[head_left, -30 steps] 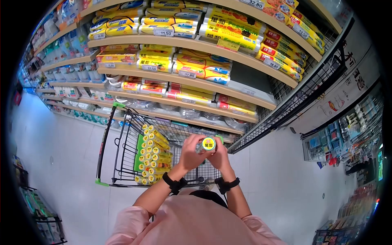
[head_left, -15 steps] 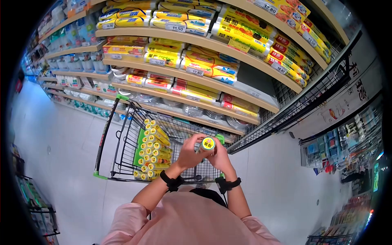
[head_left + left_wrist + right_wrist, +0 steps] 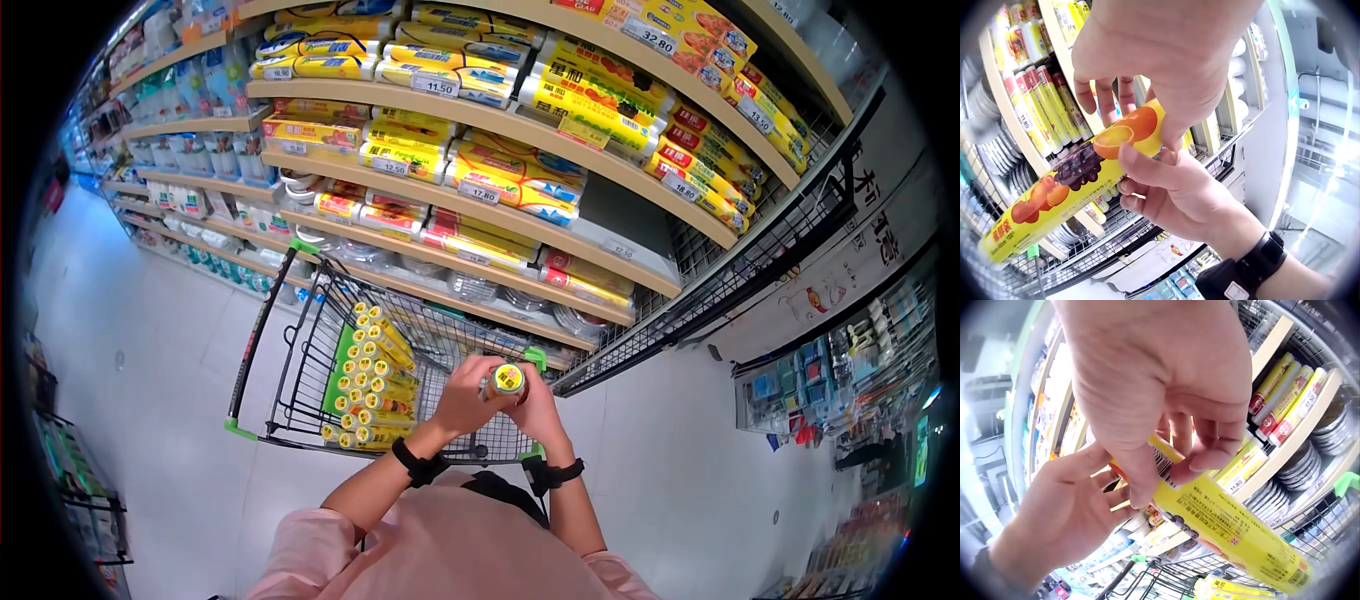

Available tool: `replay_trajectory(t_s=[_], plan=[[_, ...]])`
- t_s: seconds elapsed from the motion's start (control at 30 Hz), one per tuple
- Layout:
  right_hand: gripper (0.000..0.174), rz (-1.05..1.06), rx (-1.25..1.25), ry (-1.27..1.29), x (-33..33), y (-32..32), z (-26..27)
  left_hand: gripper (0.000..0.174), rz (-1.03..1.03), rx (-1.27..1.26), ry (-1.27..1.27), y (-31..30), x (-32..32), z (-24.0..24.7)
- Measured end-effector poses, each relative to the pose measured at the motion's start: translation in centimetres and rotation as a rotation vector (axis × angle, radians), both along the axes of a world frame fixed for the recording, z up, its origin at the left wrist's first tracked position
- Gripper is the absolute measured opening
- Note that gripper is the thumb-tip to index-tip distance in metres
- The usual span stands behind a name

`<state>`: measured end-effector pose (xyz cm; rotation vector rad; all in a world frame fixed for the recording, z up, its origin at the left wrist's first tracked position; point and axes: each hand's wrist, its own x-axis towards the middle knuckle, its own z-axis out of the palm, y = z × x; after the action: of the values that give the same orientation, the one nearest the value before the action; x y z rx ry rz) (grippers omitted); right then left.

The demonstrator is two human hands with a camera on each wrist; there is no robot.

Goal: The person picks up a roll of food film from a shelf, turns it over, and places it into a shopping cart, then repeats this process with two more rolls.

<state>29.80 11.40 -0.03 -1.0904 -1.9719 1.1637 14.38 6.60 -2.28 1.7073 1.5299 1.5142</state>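
Both hands hold one yellow packaged roll [image 3: 1041, 206], printed with grapes, oranges and other fruit, over the shopping cart [image 3: 300, 350]. Its round yellow end [image 3: 509, 377] points up at the head camera. The left hand [image 3: 463, 400] wraps its thumb and fingers around the upper part from one side. From the other side, the right hand [image 3: 541, 412] grips near the same end, its thumb [image 3: 1141, 478] lying along the wrapper beside a barcode. In the right wrist view, small print covers the roll's side, and the left hand [image 3: 1063, 506] shows behind it.
Similar yellow rolls [image 3: 372, 385] lie stacked at the cart's handle side. Ahead, shelves [image 3: 560, 130] carry rolls, boxes and price tags, with foil or plastic dishes [image 3: 1300, 465] lower down. A black wire rack panel [image 3: 720, 290] borders them on the right. Pale floor [image 3: 150, 370] surrounds the cart.
Both hands, still around the roll, have come slightly lower and nearer the body. The head view has shifted a little, moving the shelves within it. The stacked rolls stay in the cart.
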Motion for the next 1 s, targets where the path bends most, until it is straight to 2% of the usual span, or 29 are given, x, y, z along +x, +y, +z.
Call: replay_trajectory(t_s=[0.07, 0.1, 0.2, 0.23, 0.43, 0.53, 0.57, 0.6, 0.7, 0.8, 0.83, 1.0], plan=[[0.053, 0.073, -0.072, 0.054, 1.1, 0.4, -0.6, 0.053, -0.015, 0.011, 0.024, 0.0, 0.4, -0.8], [0.056, 0.104, -0.106, -0.054, 2.0, 0.9, -1.1, 0.054, -0.055, -0.092, 0.024, -0.2, 1.0, -0.6], [0.059, 0.091, -0.080, -0.117, 4.1, 0.8, -2.5, 0.054, -0.082, -0.156, 0.018, -0.8, 2.3, -0.7], [0.059, 0.124, -0.036, -0.023, 4.4, 1.0, -2.9, 0.055, -0.093, -0.092, -0.033, -1.0, 2.8, -0.5], [0.055, 0.173, -0.187, 0.033, 6.3, 0.5, -2.8, 0.051, -0.009, -0.176, -0.045, -1.9, 4.7, -0.3], [0.054, 0.241, -0.172, 0.110, 6.7, 0.9, -6.0, 0.051, -0.011, -0.315, -0.122, -2.9, 4.8, -1.4], [0.052, 0.276, -0.219, 0.140, 6.9, 1.0, -7.2, 0.051, 0.050, -0.253, -0.119, -3.2, 5.0, -2.2], [0.050, 0.309, -0.378, 0.214, 6.6, 0.8, -7.2, 0.050, 0.075, -0.277, -0.121, -3.7, 4.8, -2.6], [0.049, 0.262, -0.367, 0.103, 6.3, -0.1, -6.0, 0.052, 0.146, -0.312, -0.188, -4.6, 4.0, -3.5], [0.048, 0.316, -0.195, 0.144, 7.0, 0.9, -10.6, 0.057, 0.193, -0.369, -0.213, -4.3, 1.8, -4.3], [0.044, 0.288, -0.217, 0.140, 7.1, 1.0, -10.0, 0.061, 0.204, -0.335, -0.188, -4.1, 0.8, -5.4], [0.040, 0.118, -0.370, -0.061, 7.7, 1.9, -7.9, 0.046, 0.237, -0.392, -0.222, -2.6, -3.2, -8.2]])
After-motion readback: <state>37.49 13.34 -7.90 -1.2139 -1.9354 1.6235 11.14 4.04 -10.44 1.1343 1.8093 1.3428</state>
